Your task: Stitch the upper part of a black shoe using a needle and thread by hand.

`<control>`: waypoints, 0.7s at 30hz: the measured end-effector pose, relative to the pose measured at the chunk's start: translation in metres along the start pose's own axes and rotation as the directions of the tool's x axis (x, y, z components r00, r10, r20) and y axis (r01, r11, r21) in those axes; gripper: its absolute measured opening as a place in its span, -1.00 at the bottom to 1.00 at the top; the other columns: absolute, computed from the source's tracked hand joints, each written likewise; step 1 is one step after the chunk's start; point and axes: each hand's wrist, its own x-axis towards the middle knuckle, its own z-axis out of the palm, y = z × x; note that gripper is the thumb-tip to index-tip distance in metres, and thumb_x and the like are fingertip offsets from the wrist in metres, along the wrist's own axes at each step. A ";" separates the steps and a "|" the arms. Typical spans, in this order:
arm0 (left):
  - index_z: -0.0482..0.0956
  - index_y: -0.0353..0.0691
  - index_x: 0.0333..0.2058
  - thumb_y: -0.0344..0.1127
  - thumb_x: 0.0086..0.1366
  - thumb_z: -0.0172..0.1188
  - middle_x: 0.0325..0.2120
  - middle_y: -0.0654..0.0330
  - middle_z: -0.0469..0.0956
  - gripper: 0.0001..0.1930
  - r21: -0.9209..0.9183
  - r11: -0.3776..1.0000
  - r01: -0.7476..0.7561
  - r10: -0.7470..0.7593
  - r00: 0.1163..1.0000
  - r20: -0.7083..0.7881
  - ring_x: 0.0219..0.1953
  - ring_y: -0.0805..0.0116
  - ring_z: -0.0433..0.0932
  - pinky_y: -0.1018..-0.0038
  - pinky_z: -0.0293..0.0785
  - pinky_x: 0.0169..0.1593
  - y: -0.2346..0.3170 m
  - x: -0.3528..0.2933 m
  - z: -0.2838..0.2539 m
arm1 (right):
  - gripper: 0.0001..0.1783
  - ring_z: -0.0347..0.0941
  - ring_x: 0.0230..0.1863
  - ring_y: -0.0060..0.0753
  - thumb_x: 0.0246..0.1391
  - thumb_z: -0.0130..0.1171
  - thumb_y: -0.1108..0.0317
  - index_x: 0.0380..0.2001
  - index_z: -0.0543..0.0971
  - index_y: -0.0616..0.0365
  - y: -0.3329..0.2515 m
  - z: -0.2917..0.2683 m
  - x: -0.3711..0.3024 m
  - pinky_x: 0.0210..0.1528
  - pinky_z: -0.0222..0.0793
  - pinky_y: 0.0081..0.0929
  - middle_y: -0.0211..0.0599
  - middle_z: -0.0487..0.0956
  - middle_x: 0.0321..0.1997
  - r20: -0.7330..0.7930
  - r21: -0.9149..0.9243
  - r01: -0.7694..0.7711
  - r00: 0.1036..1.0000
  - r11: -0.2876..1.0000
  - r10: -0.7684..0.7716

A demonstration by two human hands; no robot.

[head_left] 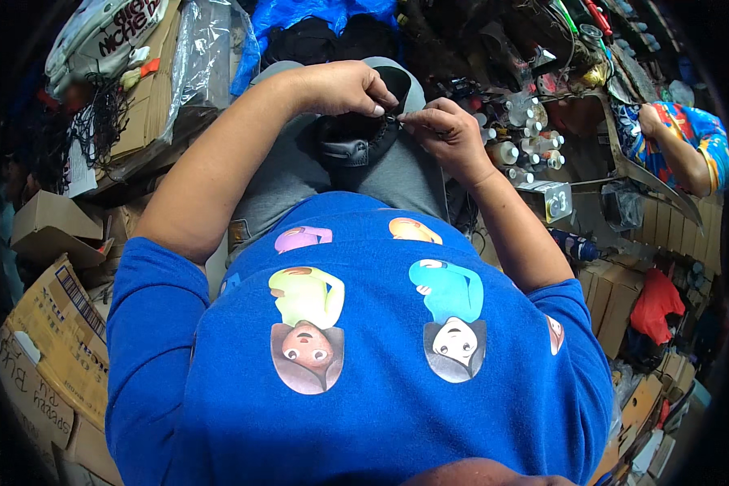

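A black shoe [346, 152] rests between my thighs on my grey trousers, its shiny back part toward me. My left hand [342, 87] reaches over it from the left, fingers curled and closed at the shoe's far right edge. Facing it from the right, my right hand [448, 134] pinches thumb and forefinger together at that same edge. Something small and thin seems to sit between the two sets of fingertips; it is too small to name. My left fingers hide part of the shoe.
Several small white-capped bottles [535, 146] stand to the right. Beyond them shows another person's arm [680, 158] with a colourful sleeve. Cardboard boxes [57, 227] are piled at the left, and a red cloth [656, 306] hangs at the right. Blue plastic [279, 16] lies ahead.
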 end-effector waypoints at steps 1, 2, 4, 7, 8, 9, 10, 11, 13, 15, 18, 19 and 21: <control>0.54 -0.29 -0.05 -0.33 0.15 0.19 -0.19 0.06 0.52 -0.63 0.004 1.000 0.006 -0.006 1.000 0.007 -0.08 0.26 0.49 0.45 0.33 0.05 0.000 0.000 0.000 | -0.74 0.46 -0.42 -0.44 -0.16 0.31 0.52 -0.32 0.68 -0.05 -0.001 0.001 0.000 -0.35 0.39 -0.53 -0.36 0.46 -0.46 -0.026 -0.020 0.013 1.000 1.000 -0.013; 0.54 -0.29 -0.04 -0.33 0.15 0.18 -0.19 0.05 0.52 -0.63 -0.012 1.000 -0.022 0.023 1.000 0.014 -0.08 0.26 0.49 0.44 0.32 0.06 0.000 0.000 0.000 | -0.75 0.47 -0.43 -0.42 -0.15 0.32 0.50 -0.33 0.68 -0.05 -0.001 0.003 0.000 -0.37 0.39 -0.53 -0.35 0.47 -0.47 -0.055 -0.043 0.014 0.998 0.999 -0.017; 0.53 -0.29 -0.04 -0.34 0.15 0.18 -0.18 0.05 0.52 -0.63 -0.010 1.000 0.003 -0.003 1.000 0.011 -0.07 0.25 0.49 0.44 0.32 0.07 0.001 0.000 0.000 | -0.76 0.47 -0.44 -0.40 -0.15 0.33 0.49 -0.33 0.68 -0.06 -0.001 0.006 -0.001 -0.38 0.40 -0.52 -0.34 0.47 -0.47 -0.075 -0.052 0.046 0.996 0.998 -0.050; 0.53 -0.31 -0.03 -0.35 0.15 0.17 -0.15 0.04 0.51 -0.62 -0.041 0.999 -0.011 0.012 1.000 0.003 -0.05 0.24 0.48 0.43 0.31 0.09 -0.001 0.000 0.000 | -0.78 0.47 -0.46 -0.36 -0.14 0.33 0.46 -0.34 0.68 -0.05 0.003 0.010 -0.002 -0.40 0.41 -0.51 -0.33 0.48 -0.47 -0.117 -0.086 0.084 0.989 0.993 -0.094; 0.52 -0.31 -0.03 -0.35 0.15 0.17 -0.14 0.04 0.51 -0.62 -0.070 0.997 -0.029 0.029 1.000 0.001 -0.04 0.24 0.48 0.43 0.30 0.10 -0.002 0.000 0.000 | -0.80 0.48 -0.46 -0.35 -0.13 0.33 0.46 -0.35 0.68 -0.04 0.004 0.011 -0.003 -0.40 0.41 -0.50 -0.32 0.49 -0.47 -0.133 -0.110 0.102 0.984 0.989 -0.116; 0.52 -0.31 -0.03 -0.35 0.15 0.17 -0.14 0.04 0.51 -0.62 -0.056 0.998 -0.020 0.020 1.000 -0.004 -0.04 0.24 0.48 0.43 0.30 0.10 -0.002 0.000 0.001 | -0.80 0.48 -0.46 -0.35 -0.13 0.33 0.46 -0.35 0.68 -0.04 0.006 0.012 -0.002 -0.40 0.41 -0.50 -0.32 0.49 -0.47 -0.132 -0.112 0.101 0.984 0.989 -0.116; 0.52 -0.32 -0.04 -0.36 0.15 0.17 -0.14 0.04 0.51 -0.62 -0.071 0.997 -0.018 0.018 1.000 -0.003 -0.04 0.24 0.48 0.44 0.29 0.11 -0.003 0.001 0.001 | -0.78 0.47 -0.45 -0.33 -0.15 0.33 0.46 -0.35 0.67 -0.06 0.006 0.013 -0.001 -0.40 0.41 -0.49 -0.32 0.49 -0.46 -0.138 -0.139 0.120 0.981 0.983 -0.139; 0.52 -0.32 -0.04 -0.36 0.15 0.17 -0.14 0.04 0.51 -0.62 -0.102 0.994 -0.030 0.031 1.000 0.001 -0.03 0.23 0.47 0.44 0.29 0.12 -0.004 0.001 0.001 | -0.76 0.47 -0.44 -0.32 -0.17 0.33 0.47 -0.34 0.67 -0.09 0.004 0.013 0.000 -0.40 0.41 -0.47 -0.32 0.49 -0.46 -0.149 -0.162 0.135 0.976 0.978 -0.159; 0.53 -0.32 -0.04 -0.36 0.15 0.17 -0.14 0.05 0.51 -0.63 -0.082 0.996 -0.018 0.018 1.000 -0.002 -0.03 0.23 0.47 0.44 0.29 0.12 -0.005 0.001 0.001 | -0.76 0.45 -0.42 -0.30 -0.17 0.29 0.46 -0.35 0.66 -0.09 -0.003 0.010 0.002 -0.37 0.39 -0.43 -0.32 0.48 -0.45 -0.122 -0.251 0.180 0.969 0.951 -0.216; 0.53 -0.31 -0.04 -0.36 0.16 0.17 -0.14 0.05 0.51 -0.63 -0.077 0.997 -0.020 0.020 1.000 0.000 -0.04 0.22 0.48 0.44 0.29 0.11 -0.004 0.000 0.001 | -0.77 0.44 -0.40 -0.29 -0.17 0.26 0.46 -0.35 0.65 -0.09 -0.016 0.006 0.004 -0.33 0.37 -0.40 -0.32 0.47 -0.44 -0.097 -0.331 0.219 0.959 0.918 -0.264; 0.52 -0.30 -0.03 -0.38 0.15 0.16 -0.15 0.05 0.51 -0.62 -0.054 0.998 -0.028 0.029 1.000 0.010 -0.05 0.21 0.48 0.43 0.30 0.10 -0.001 -0.001 0.001 | -0.83 0.42 -0.34 -0.27 -0.12 0.14 0.42 -0.40 0.63 -0.05 -0.041 -0.007 0.006 -0.27 0.29 -0.35 -0.32 0.45 -0.42 0.116 -0.561 0.263 0.964 0.785 -0.240; 0.52 -0.31 -0.04 -0.42 0.12 0.16 -0.16 0.04 0.51 -0.62 0.014 0.997 -0.075 0.075 0.997 0.017 -0.05 0.21 0.48 0.42 0.32 0.08 0.000 -0.001 0.000 | -0.85 0.42 -0.32 -0.27 -0.10 0.09 0.41 -0.43 0.62 -0.01 -0.048 -0.009 0.008 -0.24 0.26 -0.36 -0.31 0.44 -0.41 0.190 -0.621 0.272 0.962 0.735 -0.196; 0.52 -0.34 -0.08 -0.51 0.06 0.18 -0.20 0.03 0.51 -0.62 0.080 0.991 -0.110 0.109 0.994 0.017 -0.08 0.21 0.49 0.40 0.36 0.04 0.003 0.001 -0.001 | -0.84 0.46 -0.30 -0.25 -0.06 0.01 0.41 -0.47 0.60 0.07 -0.057 -0.012 0.016 -0.25 0.26 -0.33 -0.23 0.47 -0.38 0.310 -0.659 0.363 0.929 0.659 -0.201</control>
